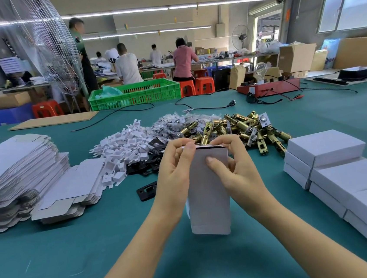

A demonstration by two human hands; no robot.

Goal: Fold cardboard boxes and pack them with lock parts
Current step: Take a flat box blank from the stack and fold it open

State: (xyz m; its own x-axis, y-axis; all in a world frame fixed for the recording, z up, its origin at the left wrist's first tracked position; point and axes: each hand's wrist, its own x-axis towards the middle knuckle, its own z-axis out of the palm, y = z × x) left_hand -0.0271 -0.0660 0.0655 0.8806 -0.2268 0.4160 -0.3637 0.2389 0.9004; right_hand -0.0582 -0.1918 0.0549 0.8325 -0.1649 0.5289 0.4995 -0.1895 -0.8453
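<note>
The box [207, 195] stands on end on the green table [54, 254], its foot on the cloth, and every other place here is told from it. The left hand [175, 173] grips its left upper edge, fingers curled over the top flap; the right hand [233, 167] holds the right side, thumb [214, 161] pressed flat on the near face and fingers hooked over the top rim, so both hands are closed on the card. It looks like thin white board: light, stiff along its creases but easily dented on the broad faces, and probably smooth enough to slip under dry fingers. I judge the edges and corners the best places to hold it, pressing on the flap near the fold line, not mid-panel. Whether anything lies inside cannot be told. Just behind the box lie the brass latches [244, 128], which should be heavy and hard for their size and would shift the weight if dropped in. Behind and to the left is a heap of white inserts [119, 145] and black plates [146, 163]. Far left are stacked flat blanks [16, 170]; to the right, finished boxes [339, 167] are piled.
</note>
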